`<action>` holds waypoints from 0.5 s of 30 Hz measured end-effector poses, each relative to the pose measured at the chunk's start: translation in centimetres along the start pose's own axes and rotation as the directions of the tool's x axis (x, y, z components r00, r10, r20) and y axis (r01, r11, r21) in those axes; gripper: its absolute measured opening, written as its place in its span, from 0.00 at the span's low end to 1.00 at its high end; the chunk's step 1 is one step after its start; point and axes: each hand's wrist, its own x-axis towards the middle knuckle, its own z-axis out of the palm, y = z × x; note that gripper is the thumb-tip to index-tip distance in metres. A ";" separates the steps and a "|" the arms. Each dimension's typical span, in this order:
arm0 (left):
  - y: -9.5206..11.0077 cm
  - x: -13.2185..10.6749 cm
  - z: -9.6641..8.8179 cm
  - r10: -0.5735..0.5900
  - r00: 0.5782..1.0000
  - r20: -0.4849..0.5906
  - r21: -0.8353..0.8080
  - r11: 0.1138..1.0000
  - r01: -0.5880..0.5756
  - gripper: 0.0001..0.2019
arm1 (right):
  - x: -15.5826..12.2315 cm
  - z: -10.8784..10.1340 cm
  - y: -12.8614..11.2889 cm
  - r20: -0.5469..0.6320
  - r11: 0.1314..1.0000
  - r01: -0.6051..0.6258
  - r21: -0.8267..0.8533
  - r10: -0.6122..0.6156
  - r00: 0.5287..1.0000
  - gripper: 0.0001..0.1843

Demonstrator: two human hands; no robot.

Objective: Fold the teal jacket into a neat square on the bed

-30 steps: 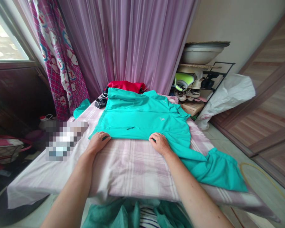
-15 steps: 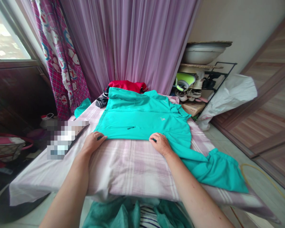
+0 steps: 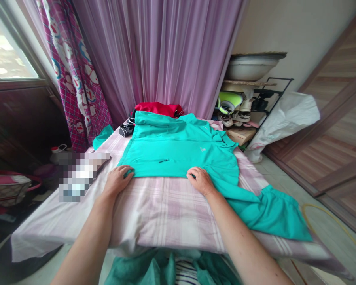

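A turquoise jacket (image 3: 166, 148) lies spread on the table, its hem to the left and its collar end to the right. A zipped pocket and a small pale logo show on its front. My left hand (image 3: 118, 180) grips the near corner by the hem, fingers curled over the edge. Farther right along the same near edge, my right hand (image 3: 200, 180) pinches the fabric close to where the sleeve (image 3: 273, 213) begins. That sleeve stretches toward the table's near right corner. The far sleeve is not clearly visible.
A pink-and-white checked cloth (image 3: 166, 217) covers the table. Red clothing (image 3: 158, 108) and a dark rolled item (image 3: 126, 130) lie behind the jacket. To the right stand a shoe rack (image 3: 240, 114) and a white bag (image 3: 284, 122). A blurred-out item (image 3: 83, 174) rests at the left edge.
Both hands keep their hold on the jacket's near edge. The view has shifted very slightly; the jacket lies almost the same.
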 end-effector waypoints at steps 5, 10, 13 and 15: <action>0.0 0.0 0.3 -0.002 1.000 -0.023 -0.006 1.000 0.002 0.22 | 0.0 -0.2 -0.2 0.016 1.000 -0.006 0.005 0.006 1.000 0.08; -0.5 0.1 0.7 -0.001 0.999 -0.055 -0.026 1.000 -0.001 0.23 | 0.0 -0.1 -0.2 0.029 1.000 -0.009 -0.009 0.009 1.000 0.08; -0.9 0.2 1.0 0.008 0.998 -0.068 -0.037 0.999 -0.011 0.23 | 0.0 0.0 -0.2 0.011 1.000 -0.016 -0.005 0.016 1.000 0.08; -1.0 0.2 1.0 0.014 0.997 -0.072 -0.044 0.999 -0.017 0.22 | 0.0 0.2 -0.2 -0.005 1.000 -0.016 0.003 0.017 1.000 0.09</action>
